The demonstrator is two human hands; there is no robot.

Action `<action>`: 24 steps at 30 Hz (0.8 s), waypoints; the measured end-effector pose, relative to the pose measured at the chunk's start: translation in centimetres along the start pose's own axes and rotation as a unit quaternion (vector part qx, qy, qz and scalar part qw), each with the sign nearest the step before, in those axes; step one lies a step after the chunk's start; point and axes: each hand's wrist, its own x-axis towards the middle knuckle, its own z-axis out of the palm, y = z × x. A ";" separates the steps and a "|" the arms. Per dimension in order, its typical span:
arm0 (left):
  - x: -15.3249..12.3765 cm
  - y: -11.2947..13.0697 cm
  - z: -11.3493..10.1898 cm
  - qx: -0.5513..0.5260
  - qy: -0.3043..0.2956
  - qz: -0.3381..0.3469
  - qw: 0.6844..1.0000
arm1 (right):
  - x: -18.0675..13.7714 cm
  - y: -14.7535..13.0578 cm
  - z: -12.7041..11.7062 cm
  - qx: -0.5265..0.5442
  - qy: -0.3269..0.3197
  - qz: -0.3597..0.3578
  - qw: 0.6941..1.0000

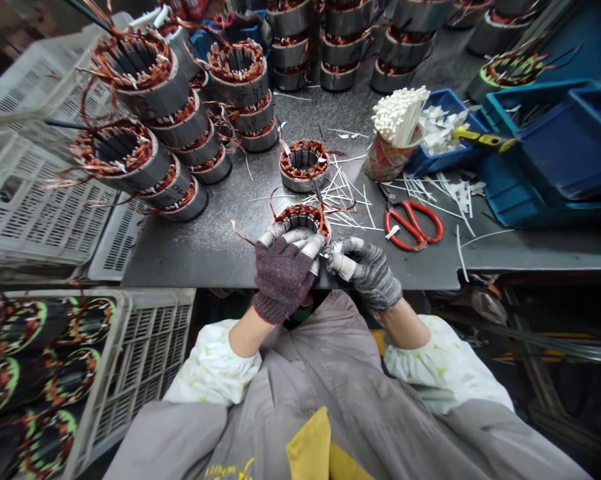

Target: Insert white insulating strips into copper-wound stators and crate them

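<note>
A motor stator [300,217] with copper windings rests at the near edge of the dark workbench [190,247]. My left hand [284,270], in a dark knit glove, is wrapped round its near side with the taped fingertips on the rim. My right hand [365,267], in a grey glove, is closed in a pinch right beside the stator's right side; what it pinches is too small to make out. A second stator [304,163] sits just behind on the bench, among scattered white strips [345,197].
Stacks of wound stators [145,127] stand at the left and along the back. Red-handled scissors [414,223] lie right of my hands. A cup of white sticks [398,133] and blue bins [555,147] are at the right. White crates [25,200] sit left; one below holds several stators.
</note>
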 end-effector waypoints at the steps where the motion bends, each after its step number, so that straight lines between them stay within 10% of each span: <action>1: 0.0 0.0 0.0 0.004 -0.003 -0.003 1.000 | -0.1 -0.1 0.0 -0.002 -0.001 0.000 1.000; 24: 0.1 0.0 0.3 0.028 0.002 0.005 1.000 | 0.3 0.0 0.0 -0.014 0.000 -0.022 1.000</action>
